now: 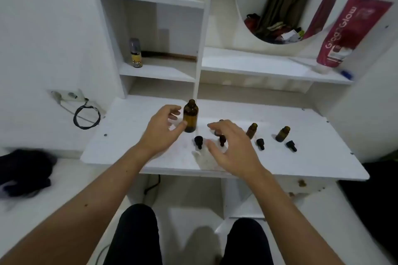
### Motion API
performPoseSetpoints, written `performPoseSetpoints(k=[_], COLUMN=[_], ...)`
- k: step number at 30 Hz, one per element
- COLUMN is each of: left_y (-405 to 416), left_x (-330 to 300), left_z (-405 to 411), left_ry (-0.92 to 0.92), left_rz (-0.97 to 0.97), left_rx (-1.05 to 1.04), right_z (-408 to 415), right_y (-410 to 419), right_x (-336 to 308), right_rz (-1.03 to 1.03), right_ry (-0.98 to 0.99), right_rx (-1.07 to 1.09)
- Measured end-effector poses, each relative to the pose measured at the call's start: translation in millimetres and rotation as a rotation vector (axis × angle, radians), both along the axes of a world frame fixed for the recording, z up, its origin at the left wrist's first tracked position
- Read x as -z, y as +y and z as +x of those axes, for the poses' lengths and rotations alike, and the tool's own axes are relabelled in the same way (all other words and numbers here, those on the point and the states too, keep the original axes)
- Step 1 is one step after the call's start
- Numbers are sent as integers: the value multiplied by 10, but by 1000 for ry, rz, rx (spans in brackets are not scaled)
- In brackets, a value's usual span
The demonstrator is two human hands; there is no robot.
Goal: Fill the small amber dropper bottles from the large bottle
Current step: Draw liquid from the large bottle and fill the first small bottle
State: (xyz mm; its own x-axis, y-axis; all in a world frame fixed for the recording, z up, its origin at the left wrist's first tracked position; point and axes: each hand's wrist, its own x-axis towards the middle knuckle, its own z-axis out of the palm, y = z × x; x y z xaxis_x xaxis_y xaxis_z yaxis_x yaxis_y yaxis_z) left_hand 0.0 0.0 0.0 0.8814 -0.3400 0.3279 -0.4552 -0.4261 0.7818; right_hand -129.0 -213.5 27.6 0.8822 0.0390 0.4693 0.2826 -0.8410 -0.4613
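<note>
Reaching over the white desk (129,153), the left hand (160,133) curls loosely beside the big amber bottle (190,116), thumb just touching, while the right hand (233,148) hovers spread and empty above one small bottle, two others (252,130) (282,134) standing uncapped beside black droppers (198,142).

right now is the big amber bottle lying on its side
No, the large bottle stands upright on the white desk, uncapped, beside the left hand.
</note>
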Motion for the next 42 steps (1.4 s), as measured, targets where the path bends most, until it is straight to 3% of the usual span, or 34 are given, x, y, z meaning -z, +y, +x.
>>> performPoseSetpoints(k=[8,29,37,42], left_y=[-246,-212,-218,-216], left_x=[1,186,188,184], left_z=[-15,73,74,75], left_ry=[163,151,162,169], left_rz=[-107,-170,-165,-158], left_rx=[62,55,41,31], right_z=[88,258,227,293], right_y=[129,174,105,120], right_x=[294,313,48,-369], right_rz=[-183,-220,145,240], right_ry=[149,54,-180,-318], right_rx=[-48,-157,-84,3])
